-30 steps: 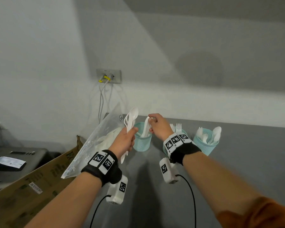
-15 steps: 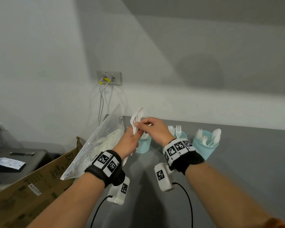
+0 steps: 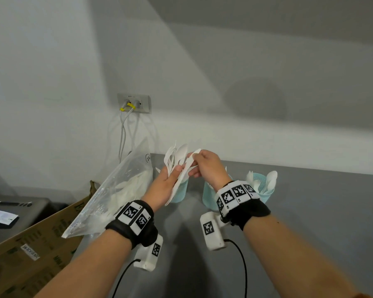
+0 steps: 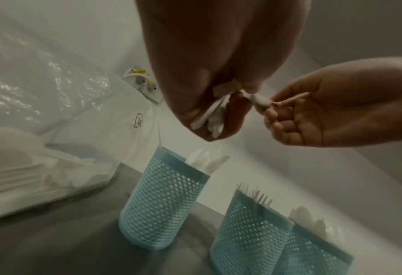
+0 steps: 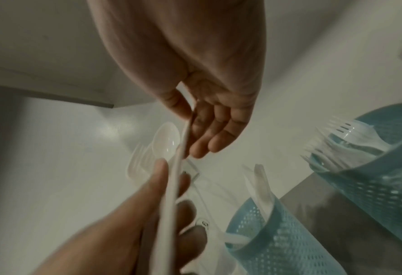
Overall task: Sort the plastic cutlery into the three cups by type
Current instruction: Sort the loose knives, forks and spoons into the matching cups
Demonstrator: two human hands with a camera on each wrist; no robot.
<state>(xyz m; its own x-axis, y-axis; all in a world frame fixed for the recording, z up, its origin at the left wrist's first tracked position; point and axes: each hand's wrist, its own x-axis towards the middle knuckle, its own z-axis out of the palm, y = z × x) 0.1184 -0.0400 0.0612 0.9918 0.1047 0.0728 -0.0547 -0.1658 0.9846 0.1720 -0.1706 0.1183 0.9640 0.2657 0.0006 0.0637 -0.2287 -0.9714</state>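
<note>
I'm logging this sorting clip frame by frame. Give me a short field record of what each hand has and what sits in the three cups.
left hand: grips a bundle of white plastic cutlery
right hand: pinches one flat white plastic piece from that bundle
left light-blue mesh cup: flat white pieces, probably knives
middle light-blue mesh cup: forks
right light-blue mesh cup: spoons
clear plastic bag: more white cutlery, left of cups
surface: grey table
</note>
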